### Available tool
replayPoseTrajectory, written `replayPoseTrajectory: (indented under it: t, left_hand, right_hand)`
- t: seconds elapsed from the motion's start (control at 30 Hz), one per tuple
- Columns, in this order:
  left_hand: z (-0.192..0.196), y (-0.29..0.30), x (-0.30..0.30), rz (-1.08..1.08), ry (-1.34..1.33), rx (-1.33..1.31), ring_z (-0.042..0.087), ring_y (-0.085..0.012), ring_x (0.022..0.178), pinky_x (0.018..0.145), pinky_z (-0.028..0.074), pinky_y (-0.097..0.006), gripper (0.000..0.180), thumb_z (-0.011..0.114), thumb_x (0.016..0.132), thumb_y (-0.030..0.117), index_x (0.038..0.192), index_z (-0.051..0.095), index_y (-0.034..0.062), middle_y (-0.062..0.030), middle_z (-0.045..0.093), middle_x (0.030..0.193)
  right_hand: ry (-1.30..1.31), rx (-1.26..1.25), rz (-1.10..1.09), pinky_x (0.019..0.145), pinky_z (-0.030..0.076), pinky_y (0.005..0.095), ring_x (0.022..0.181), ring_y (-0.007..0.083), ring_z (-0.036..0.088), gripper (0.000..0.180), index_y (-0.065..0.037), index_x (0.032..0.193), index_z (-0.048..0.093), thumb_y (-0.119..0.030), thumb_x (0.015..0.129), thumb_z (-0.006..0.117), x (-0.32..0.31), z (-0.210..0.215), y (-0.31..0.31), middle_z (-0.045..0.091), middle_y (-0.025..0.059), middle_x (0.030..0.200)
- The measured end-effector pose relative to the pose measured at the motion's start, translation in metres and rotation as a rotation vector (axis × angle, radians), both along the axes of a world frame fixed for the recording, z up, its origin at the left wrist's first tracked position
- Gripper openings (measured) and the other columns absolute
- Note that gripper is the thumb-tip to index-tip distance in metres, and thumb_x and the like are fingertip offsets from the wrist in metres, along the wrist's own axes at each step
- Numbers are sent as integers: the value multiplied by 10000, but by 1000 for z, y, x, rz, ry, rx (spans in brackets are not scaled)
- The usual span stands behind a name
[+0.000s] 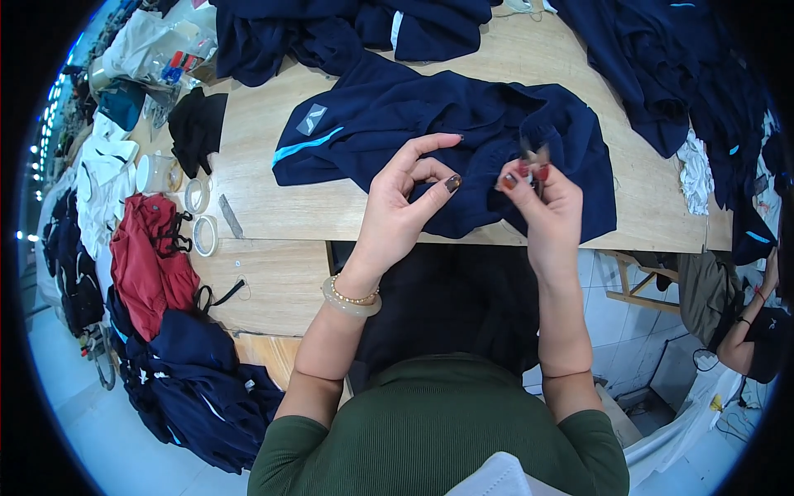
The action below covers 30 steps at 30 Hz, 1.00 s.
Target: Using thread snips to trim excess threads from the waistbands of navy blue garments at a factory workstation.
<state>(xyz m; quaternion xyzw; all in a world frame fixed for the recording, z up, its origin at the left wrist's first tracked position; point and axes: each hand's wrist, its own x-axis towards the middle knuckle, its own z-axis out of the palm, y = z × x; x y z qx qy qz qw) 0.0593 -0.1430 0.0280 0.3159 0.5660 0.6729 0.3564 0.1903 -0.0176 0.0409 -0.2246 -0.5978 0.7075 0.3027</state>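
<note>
A navy blue garment (pixel 389 107) with a light blue stripe and a grey rectangular patch lies spread on the table in front of me. Over its near edge, my left hand (pixel 405 194) is raised with thumb and forefinger apart, holding nothing that shows. My right hand (pixel 542 194) is closed around small metal thread snips (pixel 533 155), whose blades point away from me and are blurred. Behind the snips the garment's gathered opening is bunched up. Any loose thread is too fine to make out.
More navy garments (pixel 347 29) are heaped at the back and right. On the left are tape rolls (pixel 205 235), a black cloth (pixel 197 131), a red garment (pixel 149 256) and white clothes (pixel 103 178). Another person's arm (pixel 740 335) shows at far right.
</note>
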Motion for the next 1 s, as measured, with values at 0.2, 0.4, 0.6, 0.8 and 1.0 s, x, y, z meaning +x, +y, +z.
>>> replayPoseTrajectory:
  t: [0.2, 0.4, 0.6, 0.8, 1.0]
  left_hand:
    - [-3, -1, -1, 18, -14, -7, 520, -31, 790, 724, 381, -162, 423, 615, 903, 3, 1316, 521, 5, 2, 609, 857]
    - [-2, 0, 1, 8, -80, 13, 545, -38, 811, 773, 402, -182, 403, 620, 907, 17, 1299, 527, 9, -2, 634, 857]
    - [-6, 0, -1, -18, -99, -15, 568, -44, 849, 810, 428, -188, 375, 620, 918, 20, 1281, 528, 9, -18, 658, 896]
    - [-14, 2, -3, -24, 25, -47, 583, -62, 912, 841, 469, -203, 277, 617, 925, 12, 1196, 565, -12, -36, 662, 982]
    - [-15, 6, 1, 95, 338, -102, 607, -160, 816, 766, 476, -284, 125, 677, 837, 17, 961, 681, -7, -69, 685, 918]
  right_hand:
    - [68, -160, -102, 647, 402, 210, 727, 61, 517, 164, 5, 970, 652, -150, 919, 674, 12, -3, 26, 644, 49, 912]
    - [-79, 690, -6, 550, 419, 285, 649, 124, 513, 145, -6, 869, 674, 43, 746, 732, -11, 2, -3, 569, 35, 711]
    - [-108, 628, -119, 555, 407, 247, 625, 128, 524, 90, 22, 848, 638, 59, 786, 692, -19, -5, -2, 552, 58, 694]
    - [-98, 327, -76, 558, 354, 206, 635, 60, 436, 77, 41, 856, 611, 12, 839, 681, -19, -18, 5, 524, 19, 719]
    - [-93, 317, 93, 563, 371, 207, 646, 58, 457, 88, 62, 857, 587, 24, 839, 665, -28, -11, 3, 537, 32, 742]
